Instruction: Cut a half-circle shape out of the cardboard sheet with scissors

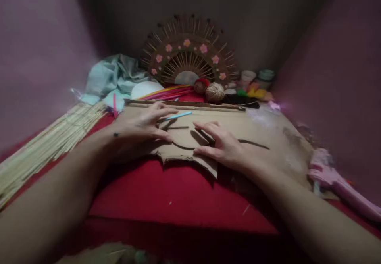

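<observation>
A thin dark strip [186,148] lies curved on the sheet of brown cardboard [229,117], running from beside my left thumb to beneath my right hand. Its other end [256,143] sticks out to the right. My left hand [151,121] rests on the cardboard with thumb and fingers spread. Close to its fingertips are a light-blue slim stick [180,115] and some short dark pieces [180,127]. My right hand [223,143] bends over the strip, index finger and thumb pointing left; its grip is partly hidden.
Red cloth [184,196] covers the table. Bundled pale sticks [59,145] lie left, a pink glue gun [330,172] right. Behind stand a flowered fan-shaped piece [186,51], a twine ball [214,92], bluish-green fabric [113,75] and cups [248,77]. Walls close both sides.
</observation>
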`<move>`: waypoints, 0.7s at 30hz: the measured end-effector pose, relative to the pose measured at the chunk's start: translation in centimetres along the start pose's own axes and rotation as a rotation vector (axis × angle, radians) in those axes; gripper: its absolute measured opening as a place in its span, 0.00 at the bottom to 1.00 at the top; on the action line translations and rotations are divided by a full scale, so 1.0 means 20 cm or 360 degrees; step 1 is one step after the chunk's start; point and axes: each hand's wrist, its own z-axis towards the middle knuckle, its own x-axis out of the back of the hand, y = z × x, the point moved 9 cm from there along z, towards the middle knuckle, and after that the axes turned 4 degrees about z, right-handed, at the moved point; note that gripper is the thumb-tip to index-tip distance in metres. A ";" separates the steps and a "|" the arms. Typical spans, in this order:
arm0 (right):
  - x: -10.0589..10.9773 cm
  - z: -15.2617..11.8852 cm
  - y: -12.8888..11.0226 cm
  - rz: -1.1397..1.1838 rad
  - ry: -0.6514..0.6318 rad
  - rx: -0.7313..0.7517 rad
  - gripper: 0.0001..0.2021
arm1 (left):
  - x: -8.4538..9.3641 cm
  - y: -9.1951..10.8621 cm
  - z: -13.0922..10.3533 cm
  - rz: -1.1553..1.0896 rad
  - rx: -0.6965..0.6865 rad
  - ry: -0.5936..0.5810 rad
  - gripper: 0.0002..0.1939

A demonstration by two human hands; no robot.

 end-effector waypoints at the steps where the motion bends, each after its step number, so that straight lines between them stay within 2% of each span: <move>1: 0.00 0.00 0.00 0.0008 -0.0010 0.0002 0.29 | -0.02 0.01 0.01 -0.0018 -0.0030 -0.0047 0.43; 4: 0.00 0.01 0.02 0.0055 -0.0041 0.0009 0.22 | -0.05 0.04 0.02 -0.0071 -0.0105 -0.0172 0.41; 7: 0.02 0.01 0.03 0.0138 -0.0073 0.0016 0.19 | -0.08 0.08 0.01 -0.0128 -0.0167 -0.0277 0.38; 11: 0.04 0.01 0.06 0.0208 -0.0100 -0.0079 0.18 | -0.06 0.09 -0.02 -0.0196 -0.0102 -0.0265 0.37; 16: 0.06 0.01 0.09 0.0269 -0.0097 -0.0241 0.17 | -0.08 0.06 -0.03 -0.0236 0.0090 -0.0321 0.28; 21: 0.08 0.00 0.11 0.0236 -0.0050 -0.0300 0.15 | -0.10 0.06 -0.04 -0.0228 0.0146 -0.0284 0.27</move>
